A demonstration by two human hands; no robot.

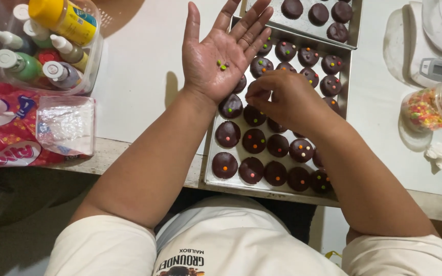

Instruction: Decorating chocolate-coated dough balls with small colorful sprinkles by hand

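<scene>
Fingers of the left hand point(220, 59) spread, palm holding candy beads point(223, 65); right hand point(277, 97) pinched over chocolates point(254, 140) on a metal tray point(208, 174), white table point(139, 76).

Two metal trays point(208, 174), two hands point(221, 56), five squeeze bottles point(19, 64) in one tub, one scale point(433, 69), one candy jar point(433, 107)

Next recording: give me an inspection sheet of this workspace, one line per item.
Surface: white table, worn front edge.
Job's things: metal tray of chocolate rounds, most dotted with candy bits; second tray behind.
Clutter: tub of squeeze bottles, red bag, sprinkle jar, scale, crumpled tissue.
Grippers: left hand open, palm up, holding candy bits; right hand pinched over the rounds.
Cables: nothing seen.
Surroundings: dark floor below.
</scene>
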